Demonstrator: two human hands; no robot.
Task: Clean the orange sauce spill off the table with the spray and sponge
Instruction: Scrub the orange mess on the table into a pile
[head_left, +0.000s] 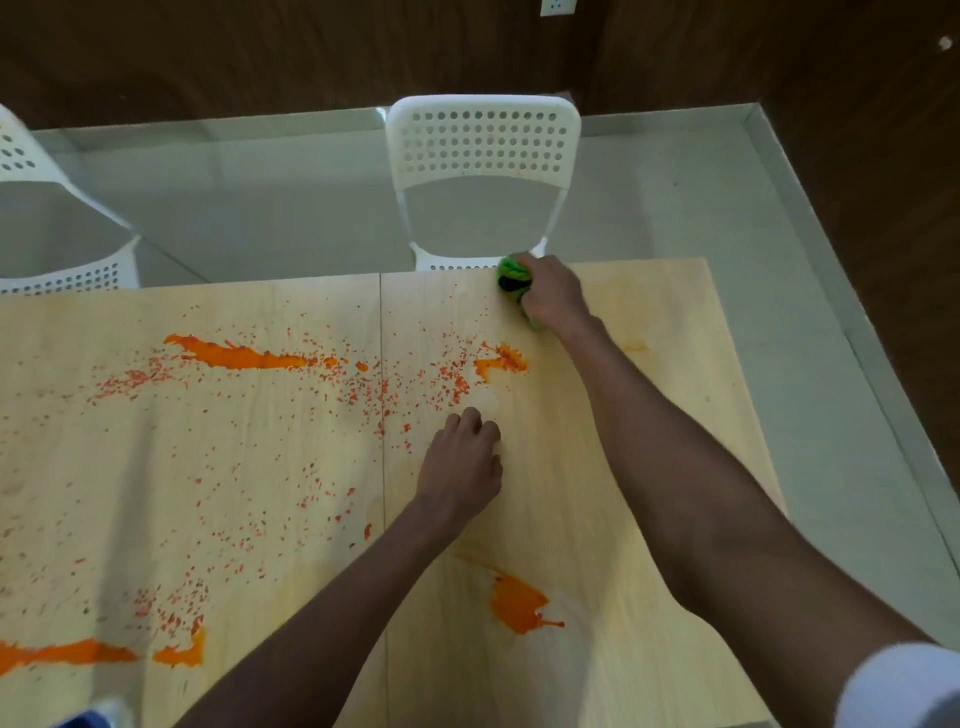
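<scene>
Two hands: both on the light wooden table (597, 467), arms bare, a white sleeve (904, 686) showing at the right shoulder edge of the view.
Right hand (553, 299): reached out to the far edge of the table, fingers curled round a green sponge (511, 275) and pressing it down on the wood just in front of the white chair (483, 140).
Sponge: bright green with a dark patch on its near side, mostly covered by the gripping fingers; only its left end shows.
Left hand (462, 465): resting on the table nearer the middle, holding nothing, fingers loosely bent with the tips touching the wood beside the seam (382, 332) that runs across the tabletop.
Orange sauce: a long streak (234, 356) left of the seam toward the far side; a smaller splat (501, 361) between the two hands; a thick blot (517, 603) near the right forearm; a smeared band (98, 652) at the near left corner; fine specks scattered over much of the left and middle of the table.
Table right of the right arm: faint yellowish smears on the wood.
Spray bottle: cannot tell; only a blurred blue and white shape (98, 714) sits at the bottom left edge.
Surroundings: a second white perforated chair (57, 260) at far left, grey floor (260, 197) beyond, dark wood wall (260, 52) behind.
</scene>
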